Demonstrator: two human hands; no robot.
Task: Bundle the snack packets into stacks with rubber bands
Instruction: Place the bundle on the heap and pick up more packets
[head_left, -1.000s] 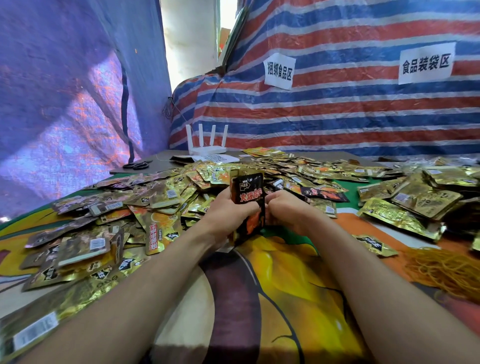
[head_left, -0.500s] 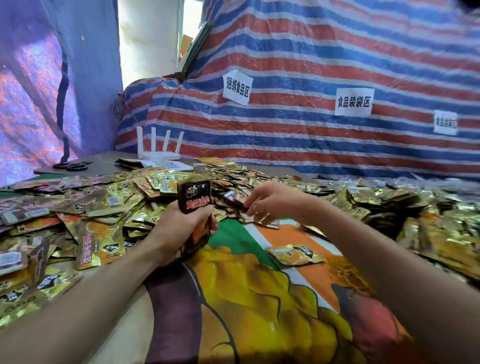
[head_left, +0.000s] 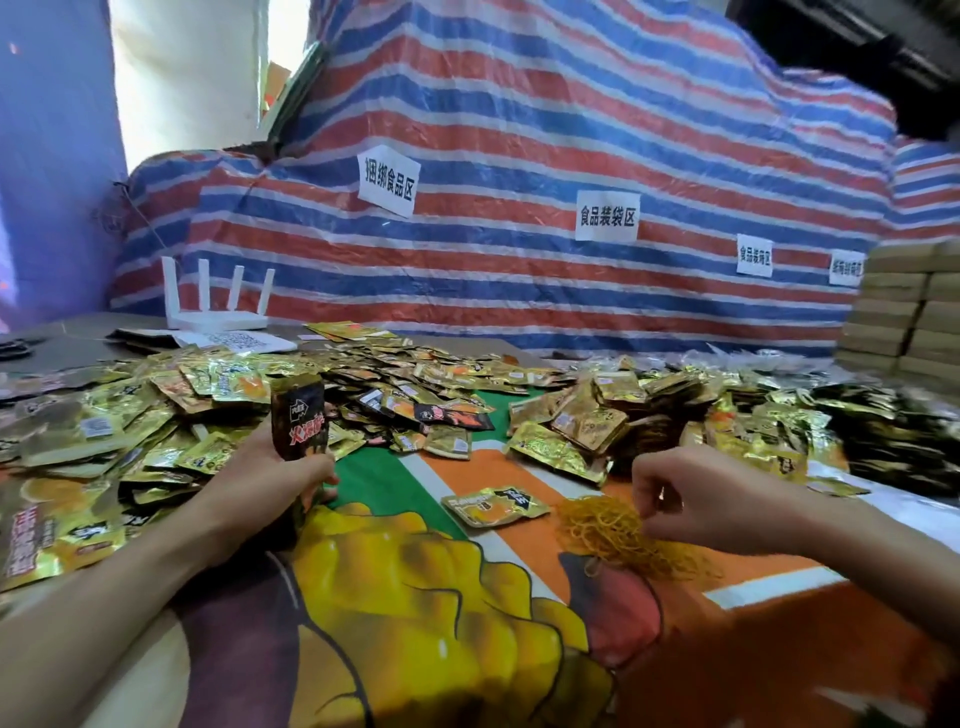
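The left arm (head_left: 130, 587) shows at the lower left of the frame, the right arm (head_left: 857, 561) at the lower right. Both are bare down to the left hand (head_left: 270, 467) and right hand (head_left: 691, 499).

White router (head_left: 213, 321), striped tarp (head_left: 519, 130), paper signs (head_left: 388, 179), stacked boxes (head_left: 904, 317), printed tablecloth (head_left: 415, 597)

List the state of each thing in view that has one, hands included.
left hand, grips the packet stack near its lower end.
packet stack, upright, no band visible round it.
right hand, fingers curled at the rubber band pile; grasp unclear.
rubber band pile, loose tangle on the cloth.
single packet, flat on the cloth, alone.
loose packets, scattered, unbundled.
router, antennas upright.
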